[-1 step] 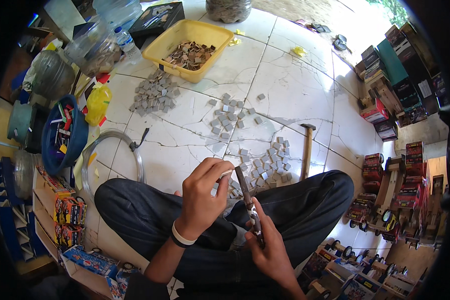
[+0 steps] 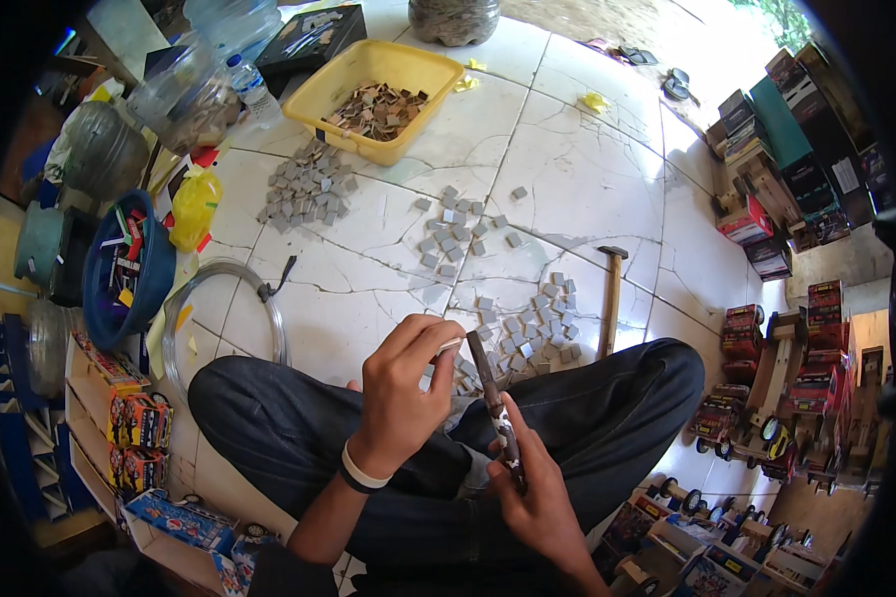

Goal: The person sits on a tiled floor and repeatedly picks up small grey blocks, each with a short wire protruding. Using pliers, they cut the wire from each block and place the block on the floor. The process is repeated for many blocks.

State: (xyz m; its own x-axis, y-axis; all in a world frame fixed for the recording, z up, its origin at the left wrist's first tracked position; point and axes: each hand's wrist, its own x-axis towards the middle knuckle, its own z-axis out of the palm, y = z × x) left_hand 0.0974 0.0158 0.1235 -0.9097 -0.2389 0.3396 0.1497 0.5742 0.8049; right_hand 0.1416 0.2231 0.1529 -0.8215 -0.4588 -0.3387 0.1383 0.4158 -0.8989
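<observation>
My left hand (image 2: 406, 383) is closed in a pinch over my lap, gripping a small, thin, pale piece (image 2: 451, 345) between thumb and fingers. Just to its right, my right hand (image 2: 540, 488) wraps round a long, narrow dark tool (image 2: 483, 363) with a mottled brown and white handle; its exact kind is unclear. The tool's tip points up and away, close beside the pale piece; I cannot tell if they touch. Beyond both hands, small grey square pieces (image 2: 528, 328) lie scattered on the tiled floor, with another loose cluster (image 2: 453, 234) farther off.
A hammer (image 2: 612, 298) lies right of the pieces. At far left are a grey heap (image 2: 309, 187), a yellow basin (image 2: 398, 151) of brown pieces and a wire coil (image 2: 174, 323). A blue tub (image 2: 100, 308) stands left; toy trucks (image 2: 742, 383) line the right.
</observation>
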